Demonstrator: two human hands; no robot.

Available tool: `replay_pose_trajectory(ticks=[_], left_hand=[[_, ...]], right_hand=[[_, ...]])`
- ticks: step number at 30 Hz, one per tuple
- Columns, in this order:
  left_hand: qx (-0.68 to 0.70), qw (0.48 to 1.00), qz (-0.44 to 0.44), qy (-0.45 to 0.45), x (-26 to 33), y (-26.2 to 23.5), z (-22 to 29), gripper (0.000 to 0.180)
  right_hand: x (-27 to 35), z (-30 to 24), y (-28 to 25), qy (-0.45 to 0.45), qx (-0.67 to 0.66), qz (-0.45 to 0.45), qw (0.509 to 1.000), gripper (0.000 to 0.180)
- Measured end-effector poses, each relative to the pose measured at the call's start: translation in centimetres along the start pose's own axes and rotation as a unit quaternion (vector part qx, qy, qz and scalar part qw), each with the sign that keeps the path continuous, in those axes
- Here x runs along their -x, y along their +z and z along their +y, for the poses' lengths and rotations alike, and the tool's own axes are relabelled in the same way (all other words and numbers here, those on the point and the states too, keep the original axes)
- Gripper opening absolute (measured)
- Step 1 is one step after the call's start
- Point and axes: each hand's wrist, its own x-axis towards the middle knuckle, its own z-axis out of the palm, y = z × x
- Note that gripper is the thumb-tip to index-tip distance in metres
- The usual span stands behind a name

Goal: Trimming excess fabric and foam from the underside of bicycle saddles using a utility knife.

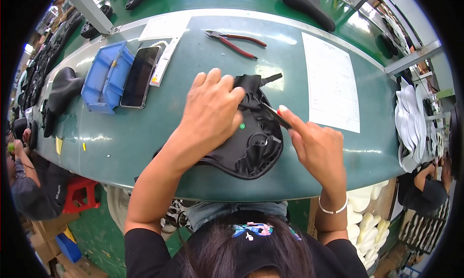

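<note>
A black padded saddle cover (232, 159) lies underside up on the green worktable (183, 84), its edge gathered in folds, with a small green round sticker inside. My left hand (211, 109) is closed on the bunched material at the cover's upper end; its fingertips are hidden behind the knuckles. A loose black strap end sticks out beyond it. In my right hand (316, 150) is a slim dark tool (279, 118) with a red spot by the thumb. The tool's tip touches the gathered edge on the right side; its exact kind is unclear.
Red-handled cutting pliers (237, 42) lie beyond the cover. To the left are a phone (141, 77), a blue bin (107, 77) and a black saddle (63, 92). A paper sheet (331, 82) lies at right, near stacked white pieces (411, 123). Other people sit at both sides.
</note>
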Motion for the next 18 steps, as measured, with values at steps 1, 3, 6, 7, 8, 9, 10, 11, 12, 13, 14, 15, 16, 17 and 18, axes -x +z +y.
replay_pose_trajectory(ticks=[1, 3, 6, 7, 8, 9, 10, 11, 12, 13, 14, 15, 16, 17, 18], left_hand=[[-0.002, 1.000, 0.004, 0.000, -0.2, 1.0, -0.6, 0.015], [0.031, 0.986, 0.155, -0.056, -0.4, 2.4, -1.3, 0.012], [0.145, 0.943, 0.222, -0.200, -0.5, 2.4, -1.8, 0.016], [0.199, 0.908, 0.254, -0.266, -0.6, 2.2, -1.9, 0.021], [0.243, 0.910, 0.196, -0.271, 0.3, 2.7, -3.1, 0.028], [0.249, 0.909, 0.195, -0.270, 0.1, 2.3, -2.6, 0.028], [0.424, 0.819, 0.148, -0.358, 0.1, 1.3, -1.9, 0.033], [0.577, 0.688, 0.094, -0.430, 0.5, 0.5, -1.1, 0.039], [0.608, 0.643, 0.031, -0.465, 1.1, -0.2, 0.1, 0.046], [0.488, 0.747, -0.015, -0.452, 2.3, -0.3, 0.9, 0.051], [0.489, 0.750, -0.014, -0.445, 3.4, -1.0, 2.0, 0.053], [0.486, 0.751, -0.011, -0.446, 4.2, -1.9, 2.7, 0.056], [0.487, 0.749, -0.009, -0.450, 4.4, -2.0, 2.5, 0.056], [0.562, 0.739, 0.011, -0.371, 4.6, -1.9, 2.4, 0.056], [0.627, 0.722, 0.034, -0.291, 5.0, -2.1, 2.2, 0.057]], right_hand=[[-0.5, 0.3, 0.1, -0.013, 0.001, 0.008, 1.000, 0.049], [0.2, 0.1, -0.6, -0.016, -0.018, 0.002, 1.000, 0.048], [2.7, -0.5, -1.4, 0.001, 0.025, -0.039, 0.999, 0.047], [3.0, -0.5, -1.5, -0.003, 0.024, -0.040, 0.999, 0.046], [3.2, -0.4, -1.6, -0.008, 0.023, -0.042, 0.999, 0.046], [3.0, 0.2, -1.9, -0.004, 0.027, -0.043, 0.999, 0.046], [1.9, 1.0, -1.8, -0.026, 0.027, -0.037, 0.999, 0.045], [0.7, 1.9, -1.8, -0.049, 0.027, -0.031, 0.998, 0.045], [-0.5, 2.9, -2.4, -0.056, 0.046, -0.041, 0.997, 0.045], [-1.8, 4.3, -2.5, -0.095, 0.070, -0.048, 0.992, 0.043], [-2.7, 5.3, -2.7, -0.140, 0.012, -0.074, 0.987, 0.044], [-3.5, 5.3, -2.9, -0.191, -0.051, -0.102, 0.975, 0.044], [-3.6, 4.8, -3.1, -0.194, -0.051, -0.106, 0.974, 0.044], [-3.6, 4.0, -3.4, -0.222, 0.005, -0.092, 0.971, 0.043], [-3.5, 3.2, -3.5, -0.256, 0.057, -0.076, 0.962, 0.043]])
